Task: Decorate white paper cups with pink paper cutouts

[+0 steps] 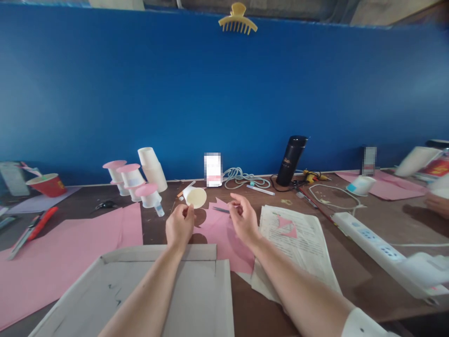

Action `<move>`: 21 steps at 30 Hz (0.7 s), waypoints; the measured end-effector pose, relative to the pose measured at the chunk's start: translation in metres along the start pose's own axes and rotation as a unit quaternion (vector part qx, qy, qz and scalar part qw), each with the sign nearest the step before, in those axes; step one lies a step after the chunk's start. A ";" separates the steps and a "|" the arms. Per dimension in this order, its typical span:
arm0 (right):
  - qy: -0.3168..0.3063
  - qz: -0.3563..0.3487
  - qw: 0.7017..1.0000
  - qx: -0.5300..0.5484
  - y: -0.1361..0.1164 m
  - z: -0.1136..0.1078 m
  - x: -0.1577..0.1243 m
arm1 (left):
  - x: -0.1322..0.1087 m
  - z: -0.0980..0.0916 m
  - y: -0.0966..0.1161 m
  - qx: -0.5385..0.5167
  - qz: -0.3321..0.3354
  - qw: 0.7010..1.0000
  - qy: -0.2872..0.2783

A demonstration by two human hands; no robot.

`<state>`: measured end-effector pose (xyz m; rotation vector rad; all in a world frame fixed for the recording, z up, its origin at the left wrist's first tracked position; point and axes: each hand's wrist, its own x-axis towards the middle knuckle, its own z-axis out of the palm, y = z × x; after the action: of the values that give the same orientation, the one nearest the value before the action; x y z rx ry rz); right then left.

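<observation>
My left hand [180, 225] is closed at the rim of a white paper cup [197, 198], which is tilted with its cream-coloured mouth towards me. The cup casts a shadow just below it. In my right hand [244, 219] is a slim grey pair of scissors [220, 209]; the blades point left towards the cup, and the fingers hide the handles. Under both hands lies a cut sheet of pink paper [229, 245] with jagged edges. Left of the cup stand several paper cups topped with pink discs [146, 189].
A grey cardboard tray [196, 290] lies in front of me. Printed sheets [298, 248] with pink scraps are right, beside a power strip [372, 241]. Behind stand a black flask [292, 161], a coiled cable [242, 179] and stacked cups [152, 169]. Another person's hand [437, 205] shows far right.
</observation>
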<state>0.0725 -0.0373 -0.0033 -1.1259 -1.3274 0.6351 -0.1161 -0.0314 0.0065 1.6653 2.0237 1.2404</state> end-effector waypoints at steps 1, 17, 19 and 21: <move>0.011 0.007 1.000 0.020 -0.004 -0.001 0.003 | 0.000 0.000 0.000 0.001 -0.009 1.000 -0.011; 0.043 0.259 0.965 -0.024 -0.008 -0.043 0.081 | 0.001 0.002 0.000 -0.008 -0.024 0.999 -0.039; 0.053 0.223 0.965 -0.126 -0.005 -0.063 0.102 | 0.001 0.002 -0.001 -0.011 -0.028 0.999 -0.033; 0.030 0.201 0.951 -0.233 0.000 -0.084 0.119 | 0.002 0.003 -0.002 -0.012 -0.027 0.999 -0.028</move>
<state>0.1759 0.0458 0.0575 -1.8193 -1.2357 0.5853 -0.1163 -0.0285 0.0044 1.6058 1.9991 1.1832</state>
